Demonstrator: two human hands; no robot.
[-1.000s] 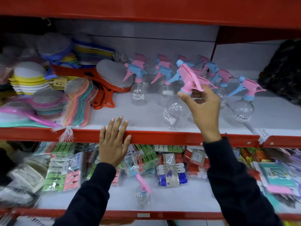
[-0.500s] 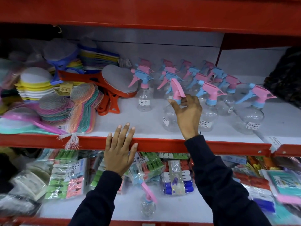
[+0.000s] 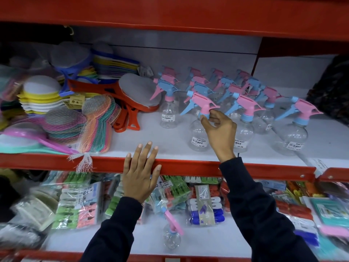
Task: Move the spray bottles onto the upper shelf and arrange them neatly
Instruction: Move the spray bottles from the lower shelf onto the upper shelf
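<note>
Pinching the blue collar just below the pink trigger head, the right hand [image 3: 220, 133] holds the front spray bottle [image 3: 198, 127], which stands upright on the white surface of the upper shelf [image 3: 170, 142]; thumb and fingertips [image 3: 212, 114] close on the neck from its 3 o'clock side, and the nozzle points toward 3 o'clock. The left hand [image 3: 140, 178] lies flat with fingers spread over the shelf's red front lip [image 3: 105, 164], fingertips reaching onto the white surface and gripping nothing. At 3 o'clock of the held bottle, just beside it, stands a second bottle [image 3: 245, 127] with the same pink head, and farther toward 3 o'clock, apart from the group, a third bottle [image 3: 293, 135]. At 10 o'clock of the held bottle stands a bottle with a blue head [image 3: 169, 112]. Behind these, toward 12 o'clock, further rows of bottles [image 3: 222, 80] stand close together up to the back panel. At 9 o'clock on the same shelf lie netted scrub pads [image 3: 94, 121] and orange-handled brushes [image 3: 132, 103]. On the lower shelf [image 3: 207, 241], at 6 o'clock of the left hand, one spray bottle [image 3: 171, 237] remains, with bagged clothes pegs [image 3: 75, 203] behind it.
</note>
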